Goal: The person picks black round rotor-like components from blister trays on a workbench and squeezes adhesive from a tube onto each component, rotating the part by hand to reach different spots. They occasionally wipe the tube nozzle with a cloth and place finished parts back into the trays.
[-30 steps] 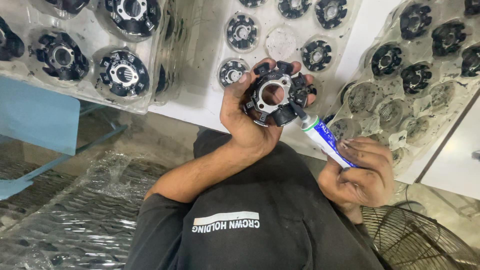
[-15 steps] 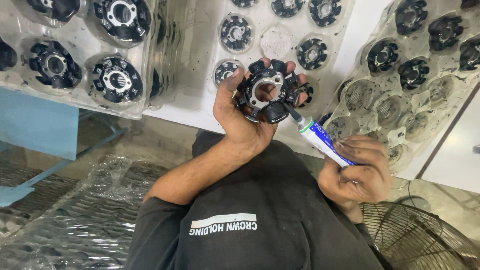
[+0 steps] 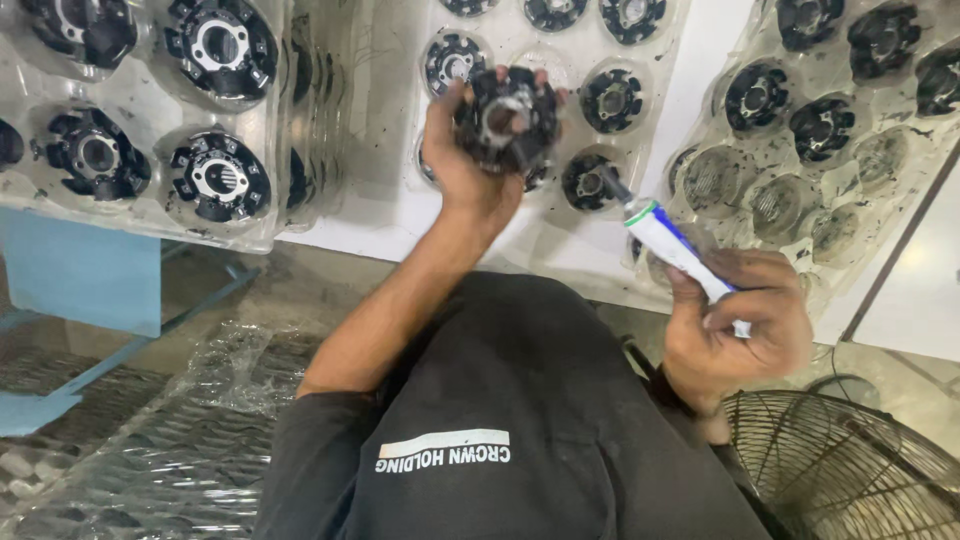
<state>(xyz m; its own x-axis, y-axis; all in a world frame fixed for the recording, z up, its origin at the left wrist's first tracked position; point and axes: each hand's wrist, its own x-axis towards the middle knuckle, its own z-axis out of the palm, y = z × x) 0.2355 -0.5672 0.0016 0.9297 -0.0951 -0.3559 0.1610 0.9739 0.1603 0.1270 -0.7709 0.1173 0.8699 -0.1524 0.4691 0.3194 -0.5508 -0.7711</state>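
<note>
Black plastic with a shiny metal ring in the middle, that's the stator (image 3: 510, 118) I'm looking at, round with stubby teeth sticking out all around the edge. It's a bit blurred so I can't make out windings. My left hand (image 3: 468, 160) is clamped around it from below and the side, fingers curled over the rim, holding it up in front of the middle tray (image 3: 400, 200). My right hand (image 3: 745, 320) is fisted around a tube (image 3: 672, 245), white with a blue stripe and a green collar near the dark nozzle. The nozzle points up toward the stator but sits apart from it, not touching.

Clear blister trays are all around. That middle one has more of the same black parts in its pockets, the left tray (image 3: 270, 215) has bigger-looking ones with white centres, and the right tray (image 3: 900, 200) is half full, several pockets bare. Down at the lower right there's a wire fan guard (image 3: 840, 470), and crinkly plastic wrap (image 3: 170, 440) at the lower left.
</note>
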